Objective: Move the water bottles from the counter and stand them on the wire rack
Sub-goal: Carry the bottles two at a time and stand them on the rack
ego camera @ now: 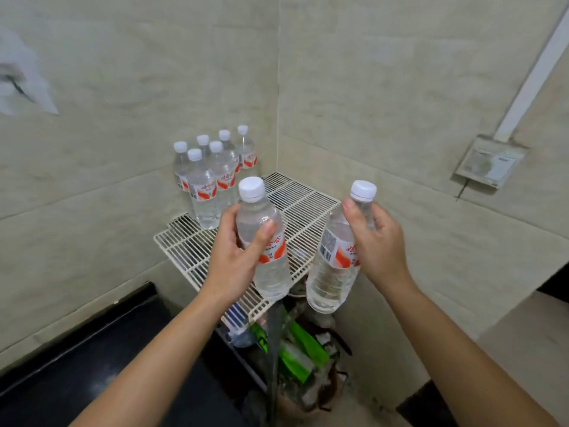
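Water bottles, two of them, are in the air at the front of the wire rack (pixel 295 198), one per hand. My left grip (pixel 237 257) is wrapped round the middle of the left bottle (pixel 272 277), thumb across the label and fingers behind. That bottle hangs about upright over the rack's front corner. My right grip (pixel 377 245) is closed round the upper part of the right bottle (pixel 331 272), thumb near the neck, just under the white cap. This one tilts a little, base swung toward the rack, and sits off the rack's right-front edge, not yet over the wire. Neither bottle touches the rack.

Six bottles (pixel 209 180) already stand at the rack's back left, caps up, clustered close to the wall. My guess is they were packed to the back on purpose: open wire shows in front of and to the right of them, room for these two.

I hold both by the body with caps up, so each can go straight down on its base. The thin wires could let a base rock, so they should land flat, beside the cluster. The black table (pixel 77 349) lies left of and below the rack, only partly in view. Green packets (pixel 300 343) and other clutter sit under the rack. The task looks well along.
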Tool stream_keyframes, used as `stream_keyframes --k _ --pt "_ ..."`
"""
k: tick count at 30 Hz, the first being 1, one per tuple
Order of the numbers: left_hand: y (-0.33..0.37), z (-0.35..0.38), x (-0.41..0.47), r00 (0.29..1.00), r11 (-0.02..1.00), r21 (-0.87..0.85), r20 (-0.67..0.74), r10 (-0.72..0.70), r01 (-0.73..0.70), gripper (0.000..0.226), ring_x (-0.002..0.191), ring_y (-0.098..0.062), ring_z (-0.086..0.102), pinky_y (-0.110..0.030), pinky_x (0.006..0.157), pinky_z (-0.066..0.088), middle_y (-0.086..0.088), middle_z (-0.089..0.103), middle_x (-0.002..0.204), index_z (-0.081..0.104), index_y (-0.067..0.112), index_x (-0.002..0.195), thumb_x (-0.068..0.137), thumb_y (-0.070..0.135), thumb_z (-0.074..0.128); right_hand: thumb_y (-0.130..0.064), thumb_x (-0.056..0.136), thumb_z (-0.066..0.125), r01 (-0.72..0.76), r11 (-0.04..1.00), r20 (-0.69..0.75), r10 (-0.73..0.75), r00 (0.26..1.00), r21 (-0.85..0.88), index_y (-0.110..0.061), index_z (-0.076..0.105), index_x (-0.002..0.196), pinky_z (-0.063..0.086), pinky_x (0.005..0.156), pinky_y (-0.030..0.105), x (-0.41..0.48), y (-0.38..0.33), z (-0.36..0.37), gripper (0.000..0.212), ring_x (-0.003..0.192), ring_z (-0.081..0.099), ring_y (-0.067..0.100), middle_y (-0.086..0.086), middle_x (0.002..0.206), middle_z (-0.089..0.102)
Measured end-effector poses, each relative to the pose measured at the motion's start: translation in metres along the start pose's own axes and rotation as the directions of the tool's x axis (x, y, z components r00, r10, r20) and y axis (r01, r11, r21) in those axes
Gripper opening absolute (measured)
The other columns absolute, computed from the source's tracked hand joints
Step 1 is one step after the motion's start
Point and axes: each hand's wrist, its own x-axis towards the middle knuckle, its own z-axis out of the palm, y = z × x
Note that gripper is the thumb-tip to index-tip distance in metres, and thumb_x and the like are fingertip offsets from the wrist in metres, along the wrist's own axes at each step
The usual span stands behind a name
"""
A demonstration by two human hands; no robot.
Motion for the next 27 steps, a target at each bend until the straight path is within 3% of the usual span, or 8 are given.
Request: stream_keyframes --k 4,7,9,13,15,20,25,27 --pt "-0.02 -0.001 0.041 0.999 0.997 0.077 -0.047 -0.027 0.031 0.065 0.109 -0.009 0.068 -0.038 0.095 0.055 0.006 0.068 0.12 0.053 0.021 0.13 0.078 0.052 0.077 -0.069 0.082 0.053 0.004 1.0 0.054 -0.002 0.999 -0.023 -0.011 0.064 0.079 0.05 0.068 0.037 0.056 0.016 0.018 0.059 0.078 0.066 0.028 0.011 0.08 0.069" --pt "-0.039 0.001 0.065 0.99 0.991 0.096 -0.112 -0.083 0.094 0.064 0.107 -0.005 0.068 -0.041 0.095 0.057 0.008 0.068 0.12 0.052 0.02 0.131 0.078 0.048 0.074 -0.072 0.084 0.05 0.004 1.0 0.118 -0.001 0.993 -0.031 -0.013 0.065 0.083 0.054 0.073 0.049 0.094 0.03 0.038 0.061 0.078 0.068 0.025 0.011 0.081 0.069" --pt "-0.051 0.003 0.081 0.979 0.984 0.111 -0.165 -0.117 0.136 0.065 0.107 -0.006 0.068 -0.043 0.092 0.058 0.008 0.067 0.121 0.051 0.021 0.132 0.077 0.049 0.073 -0.073 0.085 0.048 0.043 0.998 0.162 -0.034 0.986 -0.053 -0.016 0.066 0.085 0.055 0.075 0.049 0.117 0.041 0.056 0.06 0.079 0.068 0.023 0.007 0.082 0.069" --pt "-0.069 0.01 0.114 0.953 0.978 0.096 -0.259 -0.155 0.185 0.069 0.108 -0.007 0.068 -0.028 0.077 0.061 0.007 0.066 0.125 0.049 0.02 0.135 0.076 0.046 0.073 -0.071 0.086 0.048 0.16 0.983 0.271 -0.129 0.954 -0.093 -0.031 0.059 0.079 0.049 0.068 0.037 0.163 0.066 0.092 0.043 0.074 0.062 0.009 -0.006 0.077 0.063" --pt "-0.075 0.016 0.134 0.938 0.972 0.115 -0.308 -0.161 0.204 0.068 0.108 -0.007 0.068 -0.029 0.078 0.061 0.005 0.065 0.126 0.049 0.021 0.134 0.076 0.045 0.074 -0.066 0.089 0.051 0.199 0.976 0.329 -0.161 0.931 -0.084 -0.032 0.057 0.075 0.044 0.062 0.032 0.187 0.078 0.107 0.036 0.07 0.06 0.007 -0.007 0.072 0.062" --pt "-0.083 0.032 0.186 0.92 0.959 0.161 -0.357 -0.163 0.232 0.066 0.106 -0.006 0.068 -0.016 0.07 0.057 0.001 0.064 0.128 0.049 0.017 0.134 0.078 0.039 0.075 -0.069 0.091 0.052 0.193 0.981 0.413 -0.164 0.896 -0.028 -0.025 0.062 0.086 0.054 0.069 0.041 0.243 0.109 0.138 0.045 0.075 0.064 0.012 -0.006 0.078 0.065" --pt "-0.093 0.04 0.233 0.923 0.922 0.287 -0.354 -0.152 0.262 0.082 0.119 -0.017 0.064 -0.042 0.085 0.061 0.005 0.059 0.138 0.042 0.029 0.143 0.076 0.062 0.076 -0.08 0.088 0.041 0.243 0.964 0.484 -0.162 0.86 -0.108 -0.025 0.061 0.089 0.055 0.074 0.044 0.294 0.124 0.167 0.059 0.081 0.065 0.016 -0.004 0.083 0.067" --pt "-0.095 0.041 0.248 0.93 0.895 0.36 -0.341 -0.138 0.265 0.078 0.119 -0.015 0.063 -0.045 0.089 0.06 0.007 0.058 0.138 0.043 0.031 0.142 0.078 0.064 0.073 -0.081 0.088 0.04 0.262 0.957 0.507 -0.165 0.846 -0.125 -0.024 0.061 0.09 0.055 0.076 0.044 0.31 0.124 0.178 0.061 0.084 0.065 0.019 -0.004 0.085 0.068"
